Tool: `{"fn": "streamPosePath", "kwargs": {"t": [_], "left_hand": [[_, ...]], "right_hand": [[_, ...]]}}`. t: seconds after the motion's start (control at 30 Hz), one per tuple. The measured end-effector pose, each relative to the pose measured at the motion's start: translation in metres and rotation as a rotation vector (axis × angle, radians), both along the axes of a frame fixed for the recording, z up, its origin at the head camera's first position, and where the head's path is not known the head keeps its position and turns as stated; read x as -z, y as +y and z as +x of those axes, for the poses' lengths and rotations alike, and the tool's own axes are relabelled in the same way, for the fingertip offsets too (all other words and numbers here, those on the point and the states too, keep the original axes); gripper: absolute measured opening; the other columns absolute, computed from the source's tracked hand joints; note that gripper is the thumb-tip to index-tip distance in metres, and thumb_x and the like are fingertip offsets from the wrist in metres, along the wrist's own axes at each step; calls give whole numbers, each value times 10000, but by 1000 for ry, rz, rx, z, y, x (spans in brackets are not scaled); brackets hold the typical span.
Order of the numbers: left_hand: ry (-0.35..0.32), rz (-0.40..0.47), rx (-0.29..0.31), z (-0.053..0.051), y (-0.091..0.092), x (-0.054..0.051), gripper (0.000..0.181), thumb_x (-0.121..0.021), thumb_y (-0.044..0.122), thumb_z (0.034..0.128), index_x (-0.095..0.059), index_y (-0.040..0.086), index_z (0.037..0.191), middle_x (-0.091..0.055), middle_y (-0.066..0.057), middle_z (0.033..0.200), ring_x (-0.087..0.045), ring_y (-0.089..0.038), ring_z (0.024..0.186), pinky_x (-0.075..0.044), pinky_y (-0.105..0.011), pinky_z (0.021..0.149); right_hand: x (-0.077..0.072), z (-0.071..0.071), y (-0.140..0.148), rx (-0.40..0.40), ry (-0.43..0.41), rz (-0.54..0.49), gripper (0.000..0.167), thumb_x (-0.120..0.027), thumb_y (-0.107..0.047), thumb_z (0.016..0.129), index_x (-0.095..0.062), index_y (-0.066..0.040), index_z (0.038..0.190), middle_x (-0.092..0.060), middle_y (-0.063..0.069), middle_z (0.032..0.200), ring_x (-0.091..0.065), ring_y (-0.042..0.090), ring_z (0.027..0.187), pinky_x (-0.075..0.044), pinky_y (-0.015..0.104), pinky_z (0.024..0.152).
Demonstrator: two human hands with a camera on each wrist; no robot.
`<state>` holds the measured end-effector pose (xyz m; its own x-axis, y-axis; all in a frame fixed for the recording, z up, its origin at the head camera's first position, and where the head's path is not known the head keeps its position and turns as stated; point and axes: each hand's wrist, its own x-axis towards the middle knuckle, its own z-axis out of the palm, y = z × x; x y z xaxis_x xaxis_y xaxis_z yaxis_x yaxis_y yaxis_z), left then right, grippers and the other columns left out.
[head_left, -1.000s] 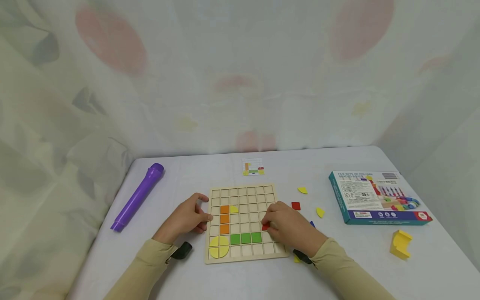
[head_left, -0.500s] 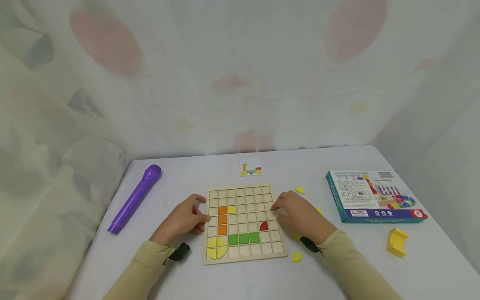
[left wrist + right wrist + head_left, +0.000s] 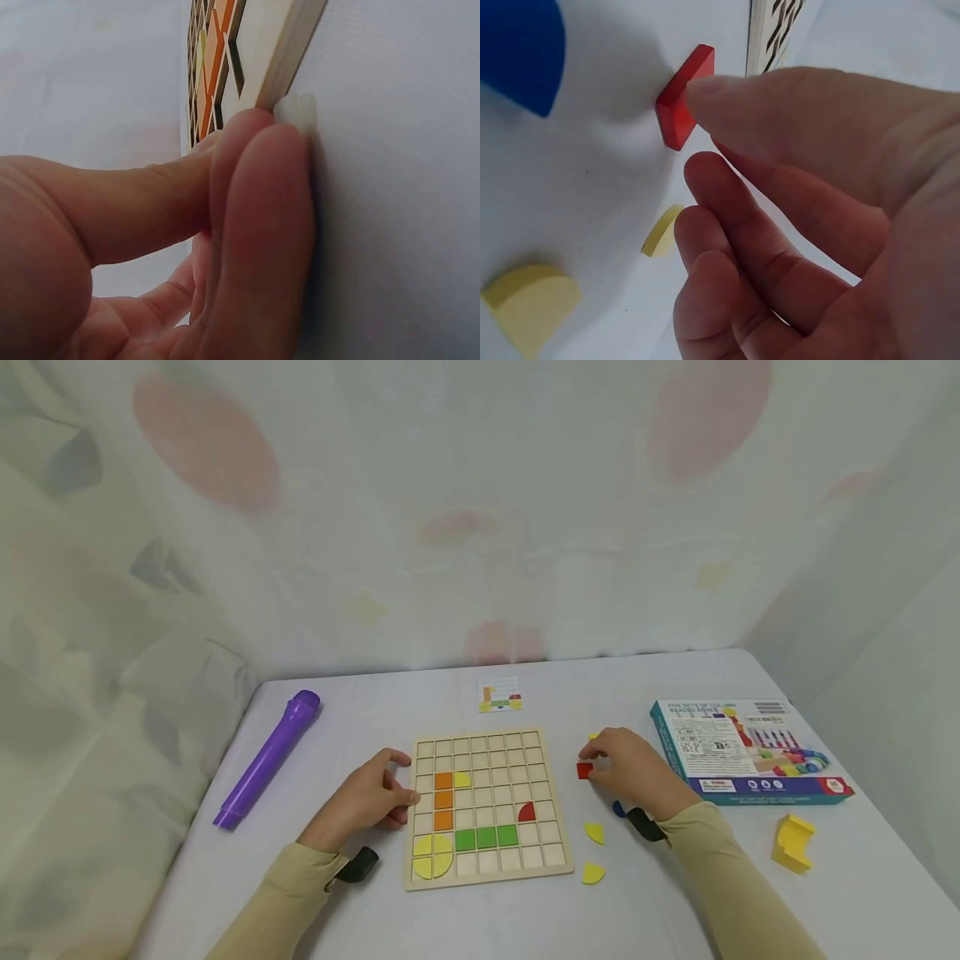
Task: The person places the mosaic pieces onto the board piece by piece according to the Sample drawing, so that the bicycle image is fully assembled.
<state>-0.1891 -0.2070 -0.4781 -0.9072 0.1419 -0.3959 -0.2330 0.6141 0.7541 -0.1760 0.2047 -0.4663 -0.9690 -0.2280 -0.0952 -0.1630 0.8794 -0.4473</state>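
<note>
A light wooden grid board lies on the table, holding orange and green square tiles, yellow quarter-circle tiles and a red quarter-circle tile. My left hand holds the board's left edge, with the thumb at the rim and curled fingers against its side in the left wrist view. To the right of the board, my right hand pinches a red square tile. Its thumb lies on the tile; the index fingertip is mostly hidden behind the thumb.
Yellow quarter-circle tiles and a blue tile lie right of the board. A pattern card lies behind it. A purple microphone-shaped tube is at left; a printed box and a yellow block are at right.
My right hand has let go of the red quarter-circle tile on the board and moved right and back to the red square tile. The left hand has stayed at the board's edge.
</note>
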Motion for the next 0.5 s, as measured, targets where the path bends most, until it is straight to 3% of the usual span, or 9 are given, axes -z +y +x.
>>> {"fn": "streamPosePath", "kwargs": {"t": [0.3,0.5], "left_hand": [[-3,16,-4,0,-1,0,623,-829,103,950,-507,116,1482,-641,-149,979,-712,-220,691,-661,-345,635],[0,22,-6,0,0,0,615,-827,93,949,-511,113,1476,-635,-150,976,-713,-219,685,-662,-346,630]], "right_hand": [[5,0,-3,16,-34,3,189,-806,-78,910,-811,-127,1093,-754,30,1140,-651,277,1155,-574,509,1075],[4,1,-6,13,-30,14,162,-799,-73,916,-807,-141,1063,-750,4,1090,-647,240,1091,-590,482,1040]]}}
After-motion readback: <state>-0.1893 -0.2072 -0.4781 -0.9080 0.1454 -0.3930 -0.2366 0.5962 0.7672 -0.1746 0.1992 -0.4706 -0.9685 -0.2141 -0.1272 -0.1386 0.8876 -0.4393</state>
